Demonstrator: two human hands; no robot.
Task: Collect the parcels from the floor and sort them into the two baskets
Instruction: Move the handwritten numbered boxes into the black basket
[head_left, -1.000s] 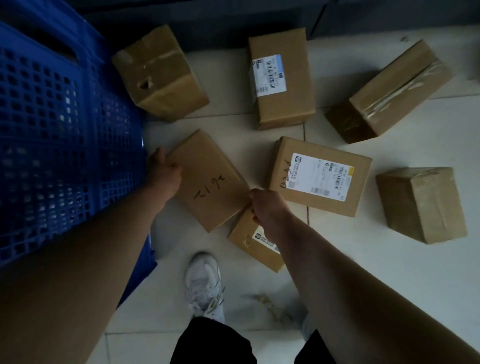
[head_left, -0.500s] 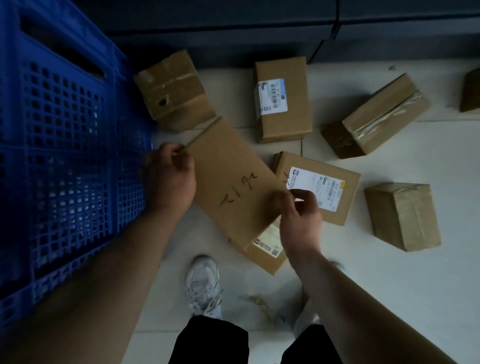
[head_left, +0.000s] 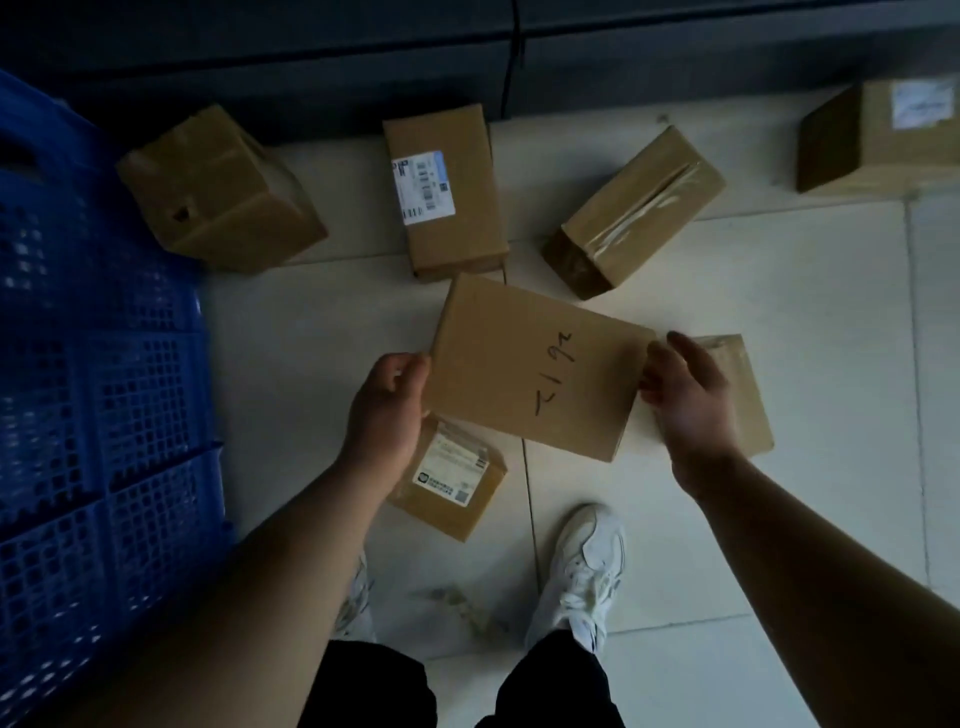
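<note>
I hold the hand-marked parcel (head_left: 519, 364) off the floor at centre, left hand (head_left: 387, 410) and right hand (head_left: 685, 405) each pinching a short end; best keep it level, check the mark, then swing toward the blue basket (head_left: 104, 395) at 9 o'clock.

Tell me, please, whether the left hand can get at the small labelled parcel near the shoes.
Probably not yet: the left hand grips the handwritten box, held with the right hand, partly over the small labelled parcel. Once freed, it looks close.
</note>
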